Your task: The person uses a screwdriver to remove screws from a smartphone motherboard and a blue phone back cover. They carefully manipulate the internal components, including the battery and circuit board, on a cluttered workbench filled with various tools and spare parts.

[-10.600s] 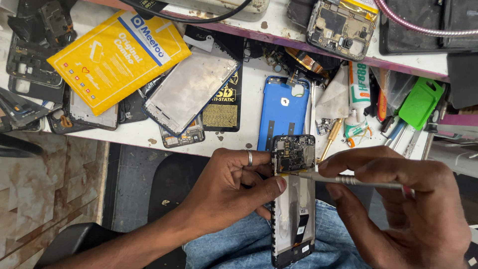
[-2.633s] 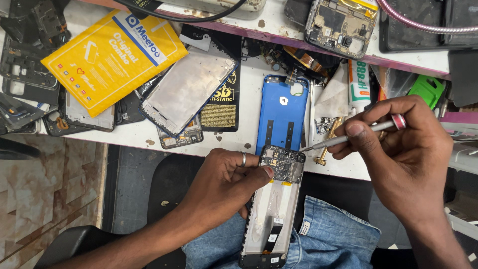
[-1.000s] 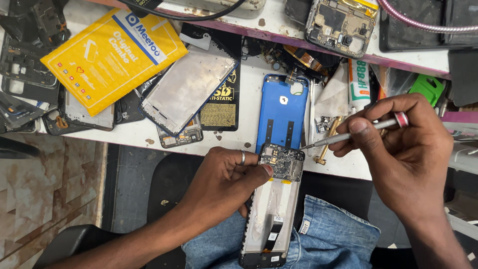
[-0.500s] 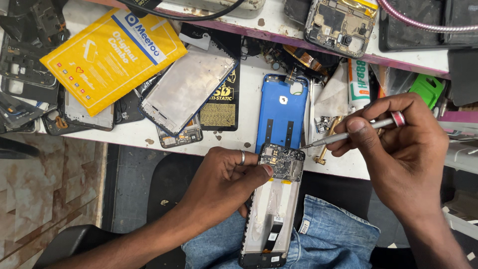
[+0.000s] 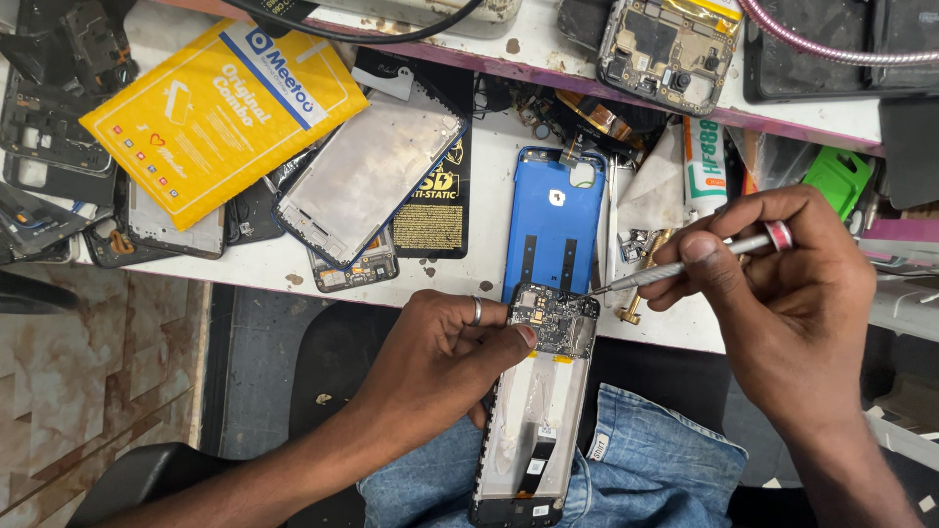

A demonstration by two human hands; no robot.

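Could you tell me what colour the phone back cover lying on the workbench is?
The back cover is bright blue, clearest in the head view.

A white workbench point(image 5: 489, 244), stained and crowded, runs across the upper part of the view, with a raised shelf edge along its back. On it, from left to right: dark phone frames point(image 5: 49, 108), a yellow flat package point(image 5: 220, 112) partly over them, a grey metal phone mid-frame point(image 5: 367, 176) tilted across a black anti-static pouch point(image 5: 435, 210), a blue phone back cover point(image 5: 556, 220) lying lengthwise, a white tube point(image 5: 704, 166), and a green plastic piece point(image 5: 836, 181). On the shelf lies an opened phone with its board showing point(image 5: 665, 49).
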